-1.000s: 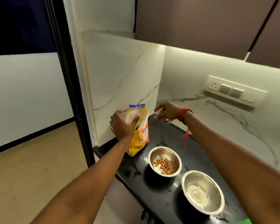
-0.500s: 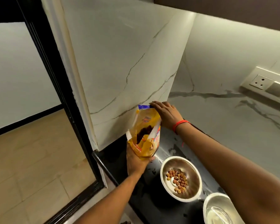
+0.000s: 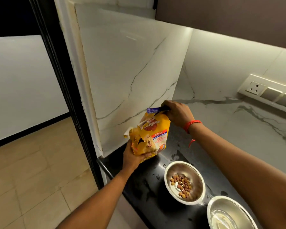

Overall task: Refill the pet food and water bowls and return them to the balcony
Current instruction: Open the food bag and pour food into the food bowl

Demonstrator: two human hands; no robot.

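Black stone counter (image 3: 149, 187), wet in patches, at the corner of white veined marble walls; socket and switch strip (image 3: 269, 95) far right. Steel bowl (image 3: 168, 177) near centre with a small heap of brown kibble (image 3: 182, 185); second steel bowl (image 3: 210, 210) near right, holding water. Yellow pet food bag (image 3: 153, 134), crumpled, blue top edge, at the counter's left end: left hand (image 3: 134, 158) clasps its base, right hand (image 3: 178, 114) pinches its top

Yellow food bag (image 3: 153, 134) now turned label-forward, its mouth seemingly closed.
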